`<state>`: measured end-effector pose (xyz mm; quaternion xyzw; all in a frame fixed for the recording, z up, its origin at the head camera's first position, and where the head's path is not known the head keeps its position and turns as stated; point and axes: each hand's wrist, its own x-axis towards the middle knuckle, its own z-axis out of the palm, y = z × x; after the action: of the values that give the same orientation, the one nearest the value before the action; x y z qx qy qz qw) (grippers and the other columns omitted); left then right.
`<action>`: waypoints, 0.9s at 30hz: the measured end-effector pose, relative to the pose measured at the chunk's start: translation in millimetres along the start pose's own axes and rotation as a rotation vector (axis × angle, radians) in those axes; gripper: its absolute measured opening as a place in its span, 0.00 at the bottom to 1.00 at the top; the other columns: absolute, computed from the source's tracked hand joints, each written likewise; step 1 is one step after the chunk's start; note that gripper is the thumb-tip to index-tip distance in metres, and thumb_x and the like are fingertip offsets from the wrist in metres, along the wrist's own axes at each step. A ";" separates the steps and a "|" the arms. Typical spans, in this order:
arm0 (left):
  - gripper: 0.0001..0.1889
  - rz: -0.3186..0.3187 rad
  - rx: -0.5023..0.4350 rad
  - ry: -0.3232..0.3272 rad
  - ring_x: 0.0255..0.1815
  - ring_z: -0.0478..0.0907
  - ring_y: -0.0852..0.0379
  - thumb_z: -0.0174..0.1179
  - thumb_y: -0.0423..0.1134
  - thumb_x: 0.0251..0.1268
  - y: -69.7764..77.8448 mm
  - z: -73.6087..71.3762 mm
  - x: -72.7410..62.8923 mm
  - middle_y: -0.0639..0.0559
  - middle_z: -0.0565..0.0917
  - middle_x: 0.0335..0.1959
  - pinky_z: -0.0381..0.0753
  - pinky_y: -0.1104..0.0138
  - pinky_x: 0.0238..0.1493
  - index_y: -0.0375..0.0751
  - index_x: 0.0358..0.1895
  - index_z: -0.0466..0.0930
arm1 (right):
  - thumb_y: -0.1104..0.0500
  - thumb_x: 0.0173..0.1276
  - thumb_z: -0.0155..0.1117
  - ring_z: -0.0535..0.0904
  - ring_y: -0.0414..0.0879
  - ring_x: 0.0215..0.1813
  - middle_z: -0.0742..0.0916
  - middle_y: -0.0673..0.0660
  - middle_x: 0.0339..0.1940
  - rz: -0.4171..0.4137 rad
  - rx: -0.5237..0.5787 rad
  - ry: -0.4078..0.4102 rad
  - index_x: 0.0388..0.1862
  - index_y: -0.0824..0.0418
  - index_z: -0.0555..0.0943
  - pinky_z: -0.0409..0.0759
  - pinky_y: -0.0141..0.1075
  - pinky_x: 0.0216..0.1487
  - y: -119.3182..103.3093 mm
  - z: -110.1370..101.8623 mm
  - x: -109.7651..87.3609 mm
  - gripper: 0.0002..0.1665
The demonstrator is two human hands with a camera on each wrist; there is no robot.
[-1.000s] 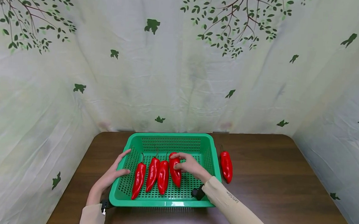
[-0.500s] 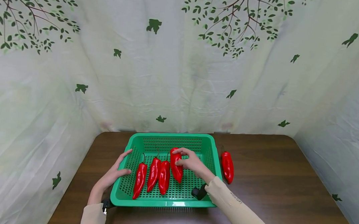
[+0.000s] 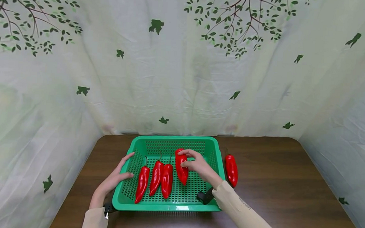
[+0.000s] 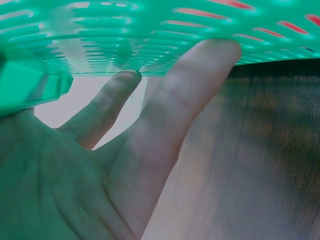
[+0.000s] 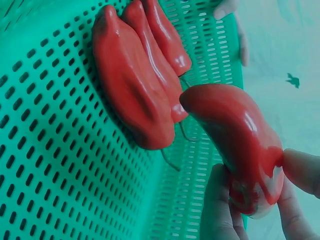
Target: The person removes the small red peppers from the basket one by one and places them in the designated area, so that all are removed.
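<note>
The right hand (image 3: 198, 166) slants over the basket (image 3: 154, 207), pinching a red pepper (image 3: 180, 171); the left hand (image 3: 113, 179) grips the rim (image 3: 116, 193).

Since a second ago, the person's right hand (image 3: 200, 165) has shifted toward 1 o'clock in the head view, and the red pepper (image 3: 181, 172) pinched in its fingers has travelled the same way over the green basket (image 3: 166, 207). The pepper's lower tip now lies farther toward 12 o'clock of the tip of the neighbouring pepper (image 3: 167, 183), with a wider gap between them, while the cuff of the right sleeve (image 3: 242, 212) has moved toward 3 o'clock.
</note>
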<state>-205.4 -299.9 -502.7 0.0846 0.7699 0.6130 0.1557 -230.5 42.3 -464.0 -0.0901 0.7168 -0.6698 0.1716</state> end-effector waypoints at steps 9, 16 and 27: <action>0.39 -0.002 0.003 -0.001 0.60 0.64 0.31 0.52 0.34 0.64 -2.0 -0.7 0.1 0.36 0.49 0.71 0.80 0.51 0.44 0.57 0.76 0.44 | 0.67 0.63 0.60 0.77 0.55 0.48 0.74 0.64 0.56 -0.017 0.024 0.013 0.57 0.65 0.75 0.81 0.47 0.46 -3.0 -5.2 -5.1 0.22; 0.39 -0.005 -0.009 -0.008 0.59 0.66 0.33 0.52 0.33 0.64 -2.1 0.7 -0.4 0.36 0.49 0.71 0.80 0.51 0.43 0.57 0.76 0.44 | 0.68 0.64 0.59 0.76 0.55 0.50 0.74 0.64 0.56 -0.025 0.029 0.023 0.57 0.65 0.75 0.81 0.46 0.45 -5.5 -11.4 -9.9 0.21; 0.39 0.000 -0.011 -0.004 0.60 0.64 0.32 0.52 0.34 0.64 -1.8 1.0 -0.7 0.37 0.49 0.71 0.80 0.51 0.44 0.57 0.75 0.44 | 0.67 0.64 0.59 0.73 0.58 0.54 0.72 0.64 0.59 -0.016 0.046 0.041 0.58 0.64 0.75 0.80 0.45 0.47 -11.9 -23.9 -19.9 0.22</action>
<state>-204.3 -299.6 -504.5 0.0848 0.7661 0.6172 0.1579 -222.0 70.6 -448.6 -0.0782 0.7038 -0.6892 0.1534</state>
